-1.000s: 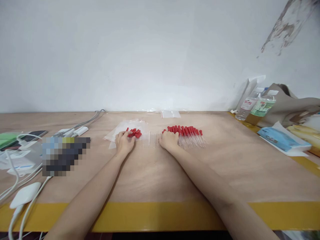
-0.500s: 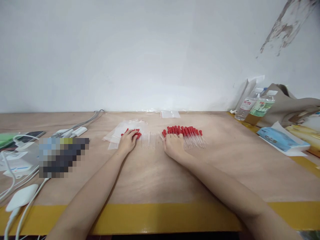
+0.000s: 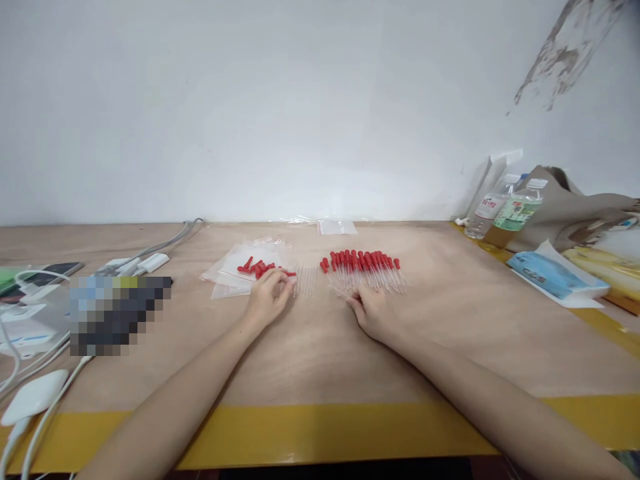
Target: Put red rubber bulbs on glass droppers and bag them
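Observation:
My left hand [image 3: 269, 295] is closed in a pinch, with a red rubber bulb [image 3: 289, 274] at its fingertips. Behind it, more loose red bulbs [image 3: 260, 268] lie on clear plastic bags [image 3: 227, 270]. Just to its right is a row of thin glass tubes [image 3: 306, 281] side by side on the table. My right hand [image 3: 373, 311] pinches a thin glass tube [image 3: 339, 291] that points left from its fingertips. Beyond that hand lie several glass droppers [image 3: 367, 261] with red bulbs on their far ends, the bulbs forming a row.
A small plastic bag [image 3: 337, 228] lies by the wall. Cables and white chargers [image 3: 37, 397] crowd the left side, near a blurred dark object [image 3: 120, 317]. At the right are drink bottles [image 3: 515, 213], a blue tissue pack [image 3: 557, 275] and a grey-brown cloth-like item [image 3: 575, 213].
My left hand has drawn off the pile of bulbs toward the right, now with a bulb. My right hand has come back nearer from the dropper row and now pinches a glass tube.

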The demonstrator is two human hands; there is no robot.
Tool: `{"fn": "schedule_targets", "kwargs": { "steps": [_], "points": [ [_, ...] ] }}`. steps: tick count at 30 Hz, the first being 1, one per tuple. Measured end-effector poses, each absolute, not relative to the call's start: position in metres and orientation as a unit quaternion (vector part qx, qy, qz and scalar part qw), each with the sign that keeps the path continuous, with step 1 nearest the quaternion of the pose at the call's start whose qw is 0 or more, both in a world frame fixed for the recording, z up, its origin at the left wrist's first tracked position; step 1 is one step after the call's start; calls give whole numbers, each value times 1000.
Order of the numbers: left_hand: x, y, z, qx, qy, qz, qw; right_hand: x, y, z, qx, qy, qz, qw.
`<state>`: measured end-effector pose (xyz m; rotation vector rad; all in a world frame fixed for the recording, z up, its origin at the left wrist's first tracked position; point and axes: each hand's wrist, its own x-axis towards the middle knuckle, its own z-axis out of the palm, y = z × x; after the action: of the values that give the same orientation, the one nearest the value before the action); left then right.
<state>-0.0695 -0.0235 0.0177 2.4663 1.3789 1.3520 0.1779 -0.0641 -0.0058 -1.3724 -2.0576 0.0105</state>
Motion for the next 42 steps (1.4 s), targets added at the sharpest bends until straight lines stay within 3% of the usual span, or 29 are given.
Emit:
{"fn": "schedule_targets", "kwargs": {
  "steps": [7, 13, 20, 29, 35, 42],
  "points": [
    [-34, -53, 9, 848, 383, 330, 158, 180, -67, -7, -492, -789, 41, 366],
    [-52, -42, 12, 869, 394, 260, 149, 178, -71, -6, -456, -816, 39, 353],
    [-51, -37, 10, 861, 397, 297, 117, 175, -76, 0, -431, -814, 55, 385],
    [-36, -50, 12, 818, 382, 351, 247, 170, -78, -1, -415, -822, 59, 385],
    [-31, -58, 10, 778, 396, 346, 344, 172, -76, -3, -400, -838, 64, 366],
    [-31, -62, 8, 804, 378, 320, 328, 183, -68, 5, -387, -875, 53, 286]
  ]
}}
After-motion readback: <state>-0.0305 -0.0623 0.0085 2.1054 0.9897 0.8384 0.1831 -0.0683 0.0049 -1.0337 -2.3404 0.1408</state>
